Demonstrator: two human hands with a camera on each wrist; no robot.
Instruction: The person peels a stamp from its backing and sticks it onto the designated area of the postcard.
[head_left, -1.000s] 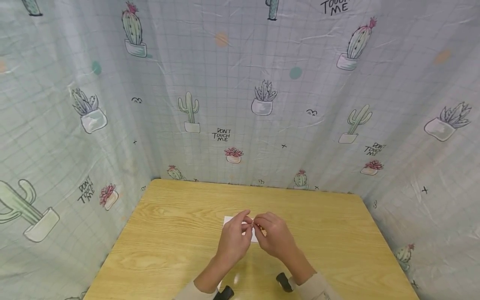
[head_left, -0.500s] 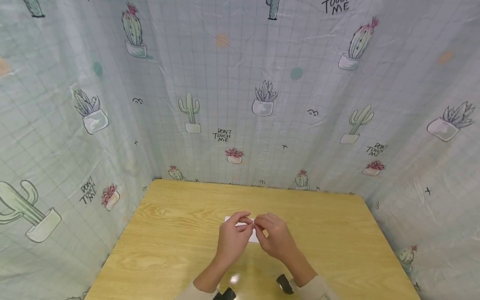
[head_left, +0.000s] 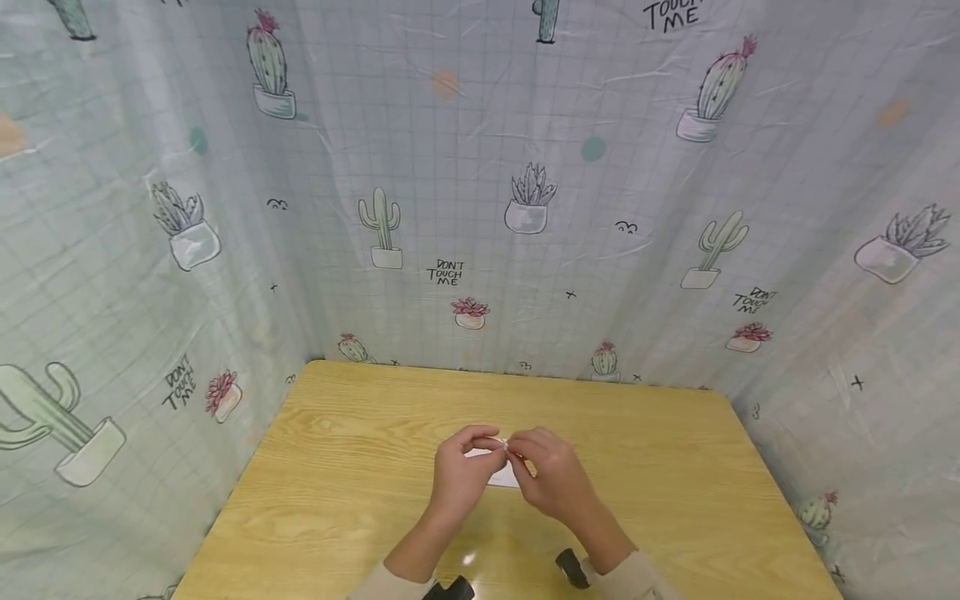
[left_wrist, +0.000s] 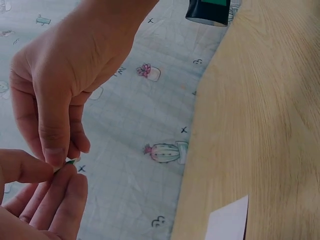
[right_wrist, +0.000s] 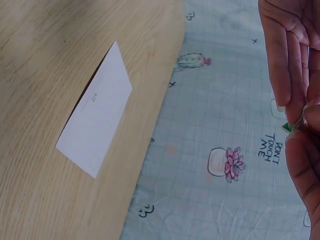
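Both hands meet over the table, fingertips together. A tiny piece, green with a pale edge [right_wrist: 286,128], sticks out between the fingertips in both wrist views. My left hand [head_left: 459,473] pinches it between thumb and forefinger from one side. From the other, my right hand [head_left: 553,475] pinches at the same spot with thumb and fingertips. Most of the piece is hidden by the fingers, so I cannot tell its kind. Beneath the hands lies a white card [right_wrist: 97,112] with small faint print, one long edge slightly raised off the wood.
The wood-grain table [head_left: 337,475] reaches back to a curtain [head_left: 480,167] printed with cacti, which also runs along both sides. Black wrist devices [head_left: 573,568] hang under the sleeves near the front.
My left hand has shifted slightly left, its thumb and fingers spreading into a wider arch. The right hand has hardly moved, and the fingertips still meet.
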